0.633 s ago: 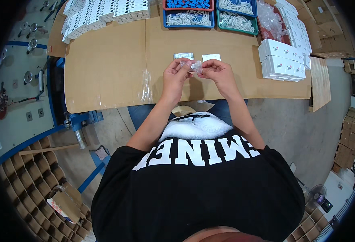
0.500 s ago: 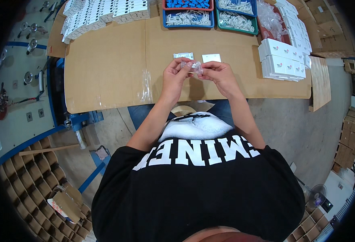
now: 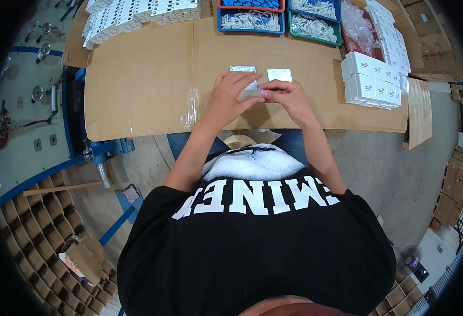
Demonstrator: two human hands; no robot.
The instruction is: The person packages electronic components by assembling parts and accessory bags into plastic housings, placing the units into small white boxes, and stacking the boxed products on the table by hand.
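Observation:
A small clear plastic bag is between my hands above the near middle of the table. My right hand pinches its right end between thumb and fingertips. My left hand curves around the bag's left side, its thumb against the bag and its fingers arched over it; the exact contact is partly hidden. Just beyond my left fingers lies a flat white piece with a detailed face. To its right, past my right hand, is a plain white square plate.
Rows of small white boxes stand at the far left. Trays of white plastic parts and a tray of blue parts are at the back. Stacked white cartons and a heap of clear bags stand right. Cardboard covers the table.
My left hand has gone from a fingertip pinch to a wider, arched hold over the bag. My right hand keeps its pinch. The view has shifted slightly.

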